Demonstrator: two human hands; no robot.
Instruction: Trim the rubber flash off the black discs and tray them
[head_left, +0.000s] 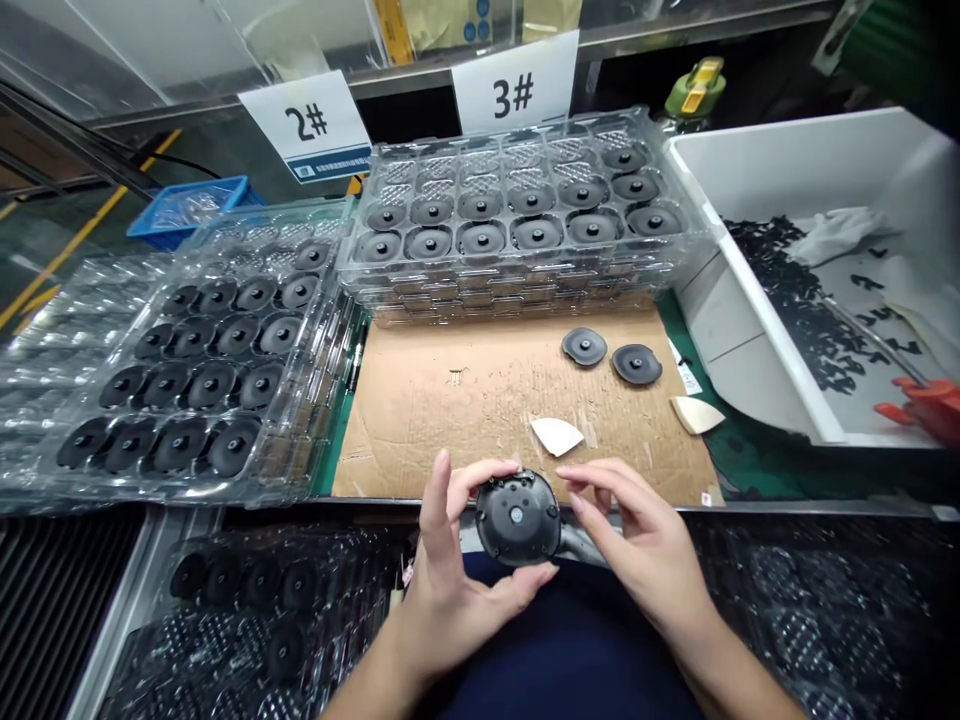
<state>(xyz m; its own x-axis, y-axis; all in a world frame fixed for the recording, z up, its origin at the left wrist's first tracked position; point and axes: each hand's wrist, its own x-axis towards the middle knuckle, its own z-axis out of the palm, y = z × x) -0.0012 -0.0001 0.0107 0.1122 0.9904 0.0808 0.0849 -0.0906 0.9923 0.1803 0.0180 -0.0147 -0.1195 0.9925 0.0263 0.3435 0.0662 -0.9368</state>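
My left hand grips a black round plastic part by its rim, thumb below and fingers above. The part's underside faces me, with a pale screw-like centre and small fittings around the edge. Close to its right edge, my right hand has thumb and fingers drawn together; whatever they hold is too small to make out. On the cardboard sheet beyond lie two black discs, one left of the other. A white wedge-shaped pad is just past my hands, and a second pad lies farther right.
A stack of clear trays with black discs stands behind the cardboard; another tray stack is at left. At right, a white bin holds small black pieces, a glove and a red-handled tool. More trays sit below the table edge.
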